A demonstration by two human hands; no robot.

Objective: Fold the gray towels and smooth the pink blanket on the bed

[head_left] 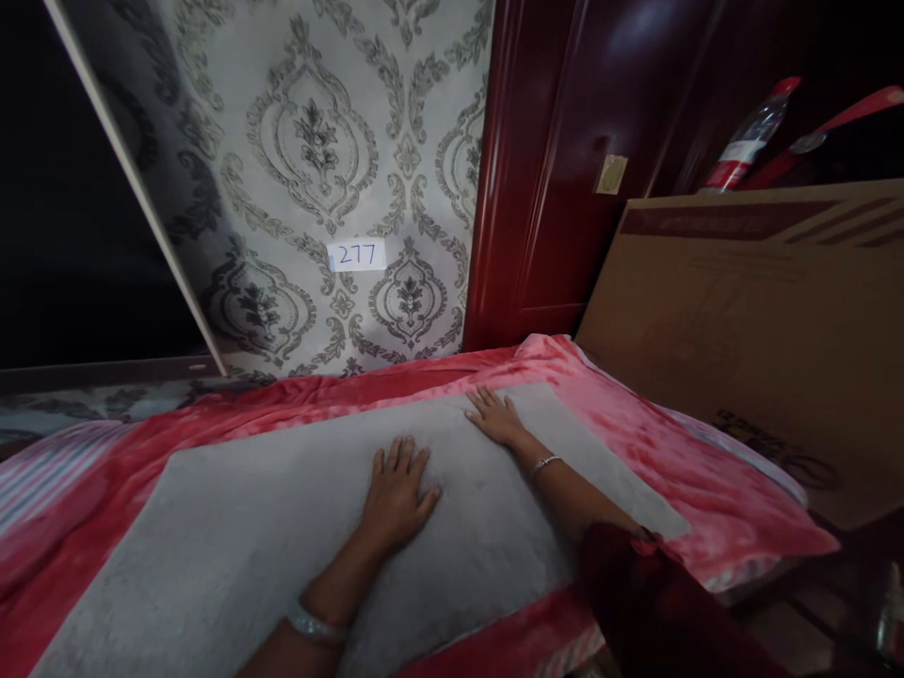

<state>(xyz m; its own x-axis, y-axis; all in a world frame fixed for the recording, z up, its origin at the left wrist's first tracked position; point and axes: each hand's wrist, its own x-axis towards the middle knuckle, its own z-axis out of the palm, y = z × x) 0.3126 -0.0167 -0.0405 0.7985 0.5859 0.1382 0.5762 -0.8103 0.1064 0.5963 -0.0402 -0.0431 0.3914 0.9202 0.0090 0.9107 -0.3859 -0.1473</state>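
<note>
A large grey cloth or mat (233,537) lies spread out flat, its exact kind not clear. My left hand (396,492) rests palm down near the middle of it, fingers spread. Farther off and to the right, my right hand (495,416) is also flat on the grey piece, close to its far edge, with the fingers apart. Neither hand holds anything. Beneath the grey piece is a red and pink plush blanket (621,424), which shows along the back, the right side and the front.
Behind stands a patterned wall with a paper label (357,254) reading 277. A dark red wooden panel (543,188) adjoins it. At the right is a big cardboard box (749,330) with a plastic bottle (752,137) on top. A dark screen (91,207) is at the left.
</note>
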